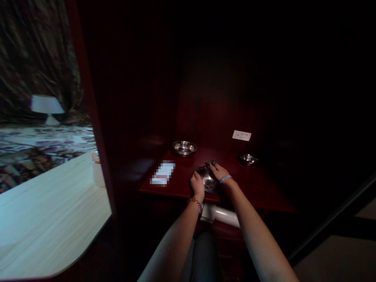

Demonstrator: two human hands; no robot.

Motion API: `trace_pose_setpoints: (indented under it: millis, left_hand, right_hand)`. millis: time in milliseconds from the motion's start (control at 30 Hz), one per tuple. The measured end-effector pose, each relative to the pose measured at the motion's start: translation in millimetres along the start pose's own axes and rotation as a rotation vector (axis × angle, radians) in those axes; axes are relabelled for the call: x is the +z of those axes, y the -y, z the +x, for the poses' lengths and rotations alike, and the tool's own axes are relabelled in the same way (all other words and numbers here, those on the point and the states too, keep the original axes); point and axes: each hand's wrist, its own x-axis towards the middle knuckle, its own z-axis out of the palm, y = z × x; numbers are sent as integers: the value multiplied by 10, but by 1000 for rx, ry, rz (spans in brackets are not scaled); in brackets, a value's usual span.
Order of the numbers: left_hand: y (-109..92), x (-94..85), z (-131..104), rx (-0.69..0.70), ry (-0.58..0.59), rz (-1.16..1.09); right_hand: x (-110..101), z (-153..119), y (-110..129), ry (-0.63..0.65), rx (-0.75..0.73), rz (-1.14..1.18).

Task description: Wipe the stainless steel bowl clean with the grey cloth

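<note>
- Head view: here's the bowl (209,181) on the desk (185,176), right in front of the person, between both hands!
- Left hand (197,184) curls in narrow, holding the bowl's side.
- Right hand (219,172) closes on a dark cloth (210,161), pressed to the bowl's far edge.
- So this bowl looks mid-handling, cloth on metal; how much of it is done, no telling.
- Second bowl (183,149) and small dish (248,159) sit well apart, untouched; whether they're done, can't say.
</note>
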Motion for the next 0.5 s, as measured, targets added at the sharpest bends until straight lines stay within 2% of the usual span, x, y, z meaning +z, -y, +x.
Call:
trace_pose_setpoints:
  millis: [167,267,500]
  left_hand:
    - [27,5,5,-13,5,-81]
    - [33,12,9,-25,19,-112]
    - [-8,-6,-6,-52,23,-187]
  right_hand:
    - [114,-193,-358,-93,146,194]
    - [229,-334,-546,-156,158,345]
    - [374,-526,-676,-223,134,485]
